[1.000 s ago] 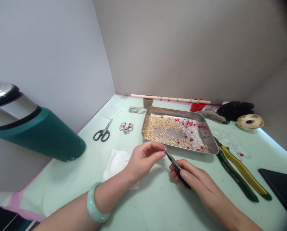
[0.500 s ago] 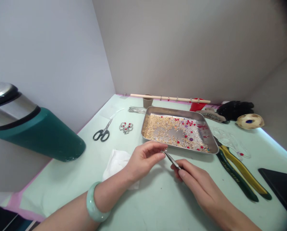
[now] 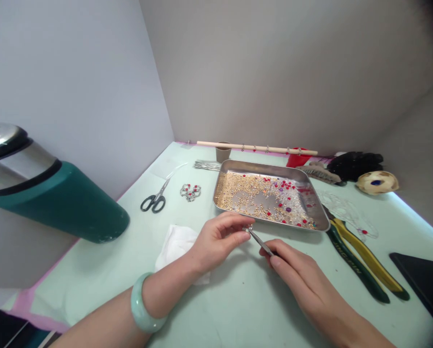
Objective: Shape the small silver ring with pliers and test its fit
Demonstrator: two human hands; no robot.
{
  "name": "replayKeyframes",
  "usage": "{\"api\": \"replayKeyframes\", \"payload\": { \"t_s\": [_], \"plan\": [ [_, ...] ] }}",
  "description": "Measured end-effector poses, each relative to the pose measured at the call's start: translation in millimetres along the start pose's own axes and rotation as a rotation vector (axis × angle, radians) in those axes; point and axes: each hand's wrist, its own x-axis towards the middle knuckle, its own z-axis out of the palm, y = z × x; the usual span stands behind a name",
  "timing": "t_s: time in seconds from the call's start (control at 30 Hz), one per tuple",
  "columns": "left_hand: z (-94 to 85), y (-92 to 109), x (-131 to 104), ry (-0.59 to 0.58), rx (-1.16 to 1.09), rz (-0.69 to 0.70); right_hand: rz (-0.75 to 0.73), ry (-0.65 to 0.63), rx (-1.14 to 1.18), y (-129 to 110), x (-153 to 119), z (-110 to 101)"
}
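My left hand [image 3: 220,238], with a pale green bangle [image 3: 141,304] on its wrist, pinches a small silvery beaded wire piece [image 3: 248,227] between thumb and fingers. Its fine details are too small to make out. My right hand [image 3: 292,266] is closed around slim metal tweezers [image 3: 261,241], whose tips meet the beaded piece. Both hands are just in front of a metal tray [image 3: 270,166] holding gold, clear, red and purple beads. Under my left forearm lies a white cloth [image 3: 175,249], partly hidden.
Left of the tray are black-handled scissors [image 3: 153,202], beaded wire ornaments [image 3: 190,192] and a green bottle [image 3: 60,203]. Yellow-green pliers [image 3: 365,261] and a black flat object [image 3: 425,280] lie right. Behind stand a brown cup [image 3: 223,153], a red cup [image 3: 298,158] and a wooden rod [image 3: 256,147].
Both hands have barely shifted. The tweezers' tips stay at the beaded piece, which is turned slightly in my left fingers.
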Motion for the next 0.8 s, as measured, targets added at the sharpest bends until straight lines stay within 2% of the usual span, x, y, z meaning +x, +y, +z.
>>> {"api": "replayKeyframes", "payload": {
  "t_s": [0.33, 0.8],
  "plan": [
    [-0.3, -0.1, 0.2, -0.032, -0.018, 0.066, -0.037, 0.001, 0.04, 6.4, 0.3, 3.6],
    [-1.8, -2.3, 1.0, -0.012, 0.021, 0.089, 0.043, -0.039, 0.135, 5.4, 3.8, -0.3]
  ]
}}
